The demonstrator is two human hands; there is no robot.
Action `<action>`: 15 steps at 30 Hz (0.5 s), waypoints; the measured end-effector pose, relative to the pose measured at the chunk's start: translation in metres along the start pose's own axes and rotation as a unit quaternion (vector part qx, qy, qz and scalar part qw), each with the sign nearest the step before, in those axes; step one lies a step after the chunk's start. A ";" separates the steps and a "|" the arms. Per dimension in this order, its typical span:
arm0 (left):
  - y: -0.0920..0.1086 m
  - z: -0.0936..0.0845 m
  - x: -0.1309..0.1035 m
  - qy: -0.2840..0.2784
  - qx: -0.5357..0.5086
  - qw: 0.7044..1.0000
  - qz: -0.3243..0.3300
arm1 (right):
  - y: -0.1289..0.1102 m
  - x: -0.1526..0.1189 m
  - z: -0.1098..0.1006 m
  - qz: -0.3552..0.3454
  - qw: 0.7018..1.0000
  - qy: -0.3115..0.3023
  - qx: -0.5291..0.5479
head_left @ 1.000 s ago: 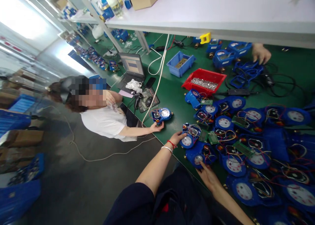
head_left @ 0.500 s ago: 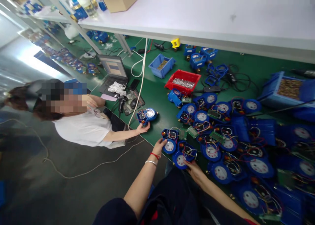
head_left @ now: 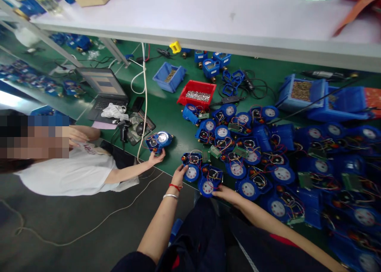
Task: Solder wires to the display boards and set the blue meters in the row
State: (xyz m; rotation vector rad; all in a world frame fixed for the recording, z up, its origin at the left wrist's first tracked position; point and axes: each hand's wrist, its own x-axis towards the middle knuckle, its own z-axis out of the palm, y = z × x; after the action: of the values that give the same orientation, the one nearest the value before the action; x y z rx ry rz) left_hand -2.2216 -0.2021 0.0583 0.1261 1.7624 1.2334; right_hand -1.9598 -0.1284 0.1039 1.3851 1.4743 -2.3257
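Note:
Two blue water meters with white round dials, open housings and loose wires lie side by side at the near edge of the green bench. My left hand (head_left: 179, 175), with a red cord and a silver bangle at the wrist, is closed on the rim of the left water meter (head_left: 191, 172). My right hand (head_left: 225, 193) grips the lower right edge of the right water meter (head_left: 206, 187); some of its fingers are hidden underneath. Small green circuit boards (head_left: 214, 151) hang on wires just behind these meters.
More open meters (head_left: 248, 189) crowd the bench to the right. A red bin (head_left: 197, 94) and blue bins (head_left: 169, 76) of small parts stand behind. On the left, a co-worker's hand (head_left: 156, 157) holds another meter (head_left: 159, 141) near a laptop (head_left: 104, 89). A shelf (head_left: 208, 31) overhangs the back.
My view has swung to the right, so the bench appears farther left and more of its right side shows. Both hands stay on the same two water meters.

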 end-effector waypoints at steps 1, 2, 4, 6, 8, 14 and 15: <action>0.005 0.000 -0.001 -0.001 0.021 1.000 0.010 | -0.008 -0.005 -0.008 -0.002 0.999 -0.013 -0.050; 0.011 0.000 -0.004 0.002 0.045 0.999 0.024 | -0.017 -0.009 -0.017 -0.008 0.995 -0.022 -0.099; 0.027 0.002 -0.010 0.023 0.088 0.994 0.055 | -0.040 -0.014 -0.036 -0.036 0.982 -0.020 -0.186; 0.048 0.012 -0.019 0.049 0.153 0.980 0.115 | -0.066 -0.013 -0.056 -0.093 0.962 0.013 -0.257; 0.070 0.033 -0.027 0.039 0.295 0.925 0.235 | -0.093 -0.004 -0.072 -0.155 0.935 0.049 -0.315; 0.092 0.123 -0.024 -0.090 0.627 0.666 0.393 | -0.136 0.041 -0.083 -0.305 0.795 0.068 -0.520; 0.089 0.132 -0.020 -0.081 0.652 0.654 0.375 | -0.136 0.048 -0.081 -0.323 0.752 0.072 -0.571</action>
State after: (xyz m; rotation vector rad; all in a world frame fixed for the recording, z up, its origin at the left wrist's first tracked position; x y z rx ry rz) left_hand -2.1493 -0.0801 0.1336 1.8813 2.1373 0.0954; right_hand -2.0006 0.0243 0.1533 0.6922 2.9413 -0.8523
